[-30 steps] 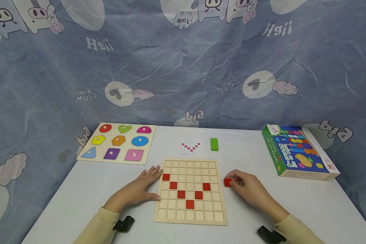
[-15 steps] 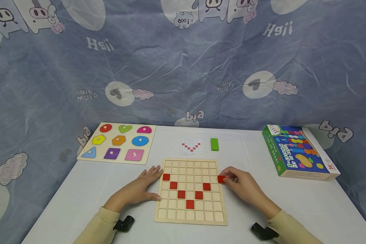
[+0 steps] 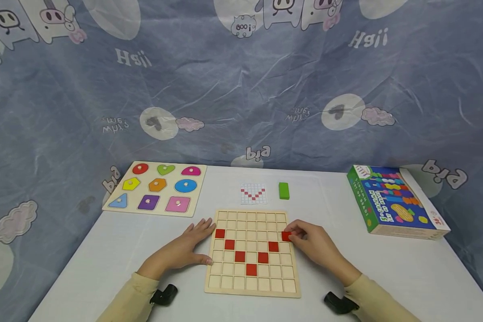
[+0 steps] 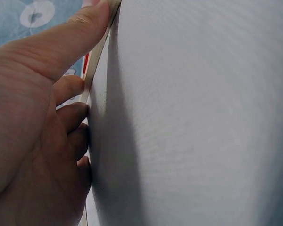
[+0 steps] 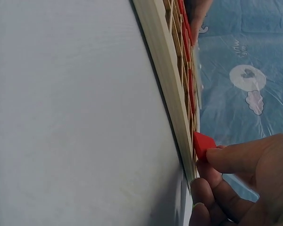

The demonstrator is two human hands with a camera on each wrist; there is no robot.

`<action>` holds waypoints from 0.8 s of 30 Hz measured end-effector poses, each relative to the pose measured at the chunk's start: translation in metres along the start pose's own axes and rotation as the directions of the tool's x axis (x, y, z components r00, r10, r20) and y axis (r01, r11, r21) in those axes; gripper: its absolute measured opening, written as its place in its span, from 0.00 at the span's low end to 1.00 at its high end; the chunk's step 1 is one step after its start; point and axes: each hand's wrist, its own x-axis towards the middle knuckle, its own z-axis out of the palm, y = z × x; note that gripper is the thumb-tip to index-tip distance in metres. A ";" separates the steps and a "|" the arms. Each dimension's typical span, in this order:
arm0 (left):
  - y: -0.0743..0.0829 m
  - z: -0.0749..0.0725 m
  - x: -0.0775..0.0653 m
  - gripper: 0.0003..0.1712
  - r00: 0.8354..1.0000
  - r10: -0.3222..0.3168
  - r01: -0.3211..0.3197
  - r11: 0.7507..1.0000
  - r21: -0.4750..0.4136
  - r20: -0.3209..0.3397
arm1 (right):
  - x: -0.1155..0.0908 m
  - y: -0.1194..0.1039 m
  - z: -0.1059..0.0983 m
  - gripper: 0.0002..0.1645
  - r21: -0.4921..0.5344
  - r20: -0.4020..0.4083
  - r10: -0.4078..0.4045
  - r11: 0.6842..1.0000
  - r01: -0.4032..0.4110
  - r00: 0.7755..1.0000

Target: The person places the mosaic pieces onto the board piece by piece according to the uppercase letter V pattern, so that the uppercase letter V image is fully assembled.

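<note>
A wooden grid board lies on the white table, with several red square tiles set in its cells in a V shape. My right hand pinches another red tile between thumb and fingers over the board's right column. In the right wrist view that red tile tilts at the board's edge, the thumb pressed on its face. My left hand rests with spread fingers along the board's left edge. The left wrist view has its thumb on the board's rim.
Behind the board lie a small pattern card with a pink V and a green block. A shape puzzle board lies back left; a blue and green box stands back right. A patterned cloth hangs behind the table.
My right hand has moved left with the red tile, from beside the board to over its right column. The left hand has stayed on the left edge.
</note>
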 end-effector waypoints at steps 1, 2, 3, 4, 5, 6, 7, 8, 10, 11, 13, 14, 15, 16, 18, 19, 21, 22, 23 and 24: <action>0.000 0.000 0.000 0.60 1.000 0.001 -0.001 1.000 -0.002 -0.001 | 0.000 0.000 0.001 0.11 0.002 0.001 -0.004 1.000 0.004 1.000; 0.000 0.000 0.000 0.60 1.000 0.000 0.000 1.000 -0.002 0.000 | 0.000 0.000 0.001 0.12 0.004 0.001 -0.008 1.000 0.008 1.000; 0.000 0.000 0.000 0.60 1.000 0.001 -0.001 1.000 -0.002 -0.001 | 0.000 0.000 0.002 0.12 0.006 0.001 -0.011 1.000 0.011 1.000; 0.000 0.000 0.000 0.60 1.000 0.000 0.000 1.000 0.002 -0.001 | 0.001 0.000 0.003 0.12 0.006 0.002 -0.013 1.000 0.013 1.000; 0.000 0.000 0.000 0.60 1.000 0.000 0.000 1.000 0.006 0.000 | 0.001 -0.001 0.003 0.12 0.005 0.002 -0.014 1.000 0.014 1.000; -0.001 0.000 0.000 0.60 1.000 0.001 -0.001 1.000 0.007 -0.001 | 0.001 -0.001 0.004 0.12 0.004 0.002 -0.014 1.000 0.014 1.000; -0.001 0.000 0.000 0.60 1.000 0.003 -0.003 1.000 0.009 -0.002 | 0.001 -0.001 0.004 0.12 0.003 0.000 -0.015 1.000 0.015 1.000; -0.001 0.000 0.001 0.60 1.000 0.002 -0.002 1.000 0.010 -0.003 | 0.001 -0.001 0.005 0.12 0.004 -0.002 -0.015 1.000 0.015 1.000; -0.002 0.001 0.001 0.60 1.000 -0.004 0.004 1.000 0.012 -0.001 | 0.001 -0.002 0.006 0.12 0.004 -0.005 -0.019 1.000 0.019 1.000; -0.002 0.001 0.001 0.60 1.000 -0.006 0.006 1.000 0.009 -0.001 | 0.001 -0.002 0.006 0.13 0.006 -0.008 -0.022 1.000 0.022 1.000; -0.001 0.001 0.001 0.60 1.000 -0.009 0.009 1.000 0.004 -0.002 | 0.001 -0.003 0.006 0.13 0.007 -0.011 -0.026 1.000 0.026 1.000; -0.001 0.001 0.002 0.60 1.000 -0.011 0.011 1.000 0.004 -0.003 | 0.001 -0.003 0.007 0.13 0.007 -0.011 -0.026 1.000 0.026 1.000; -0.002 0.002 0.002 0.60 1.000 -0.010 0.010 1.000 0.005 -0.003 | 0.001 -0.003 0.007 0.14 0.005 -0.010 -0.025 1.000 0.025 1.000; -0.001 0.002 0.002 0.60 1.000 -0.008 0.008 1.000 0.006 -0.003 | 0.001 -0.003 0.007 0.14 0.004 -0.010 -0.022 1.000 0.022 1.000; -0.001 0.002 0.002 0.60 1.000 -0.004 0.004 1.000 0.009 -0.006 | 0.001 -0.003 0.008 0.14 -0.003 -0.011 -0.022 1.000 0.022 1.000; -0.001 0.002 0.002 0.60 1.000 -0.003 0.003 1.000 0.010 -0.006 | 0.001 -0.003 0.008 0.14 -0.006 -0.011 -0.023 1.000 0.023 1.000; -0.001 0.002 0.001 0.60 1.000 -0.001 0.001 1.000 0.011 -0.006 | 0.001 -0.002 0.008 0.14 -0.018 -0.012 -0.031 0.999 0.031 0.999; -0.001 0.001 0.001 0.60 1.000 -0.001 0.001 1.000 0.010 -0.006 | 0.002 -0.002 0.008 0.14 -0.024 -0.013 -0.038 0.999 0.038 0.999; -0.001 0.001 0.001 0.60 1.000 -0.001 0.001 1.000 0.009 -0.007 | 0.002 -0.002 0.008 0.14 -0.030 -0.013 -0.047 0.998 0.046 0.999; 0.000 0.001 0.001 0.60 1.000 -0.001 0.001 1.000 0.007 -0.007 | 0.002 -0.001 0.008 0.14 -0.035 -0.013 -0.052 0.998 0.052 0.999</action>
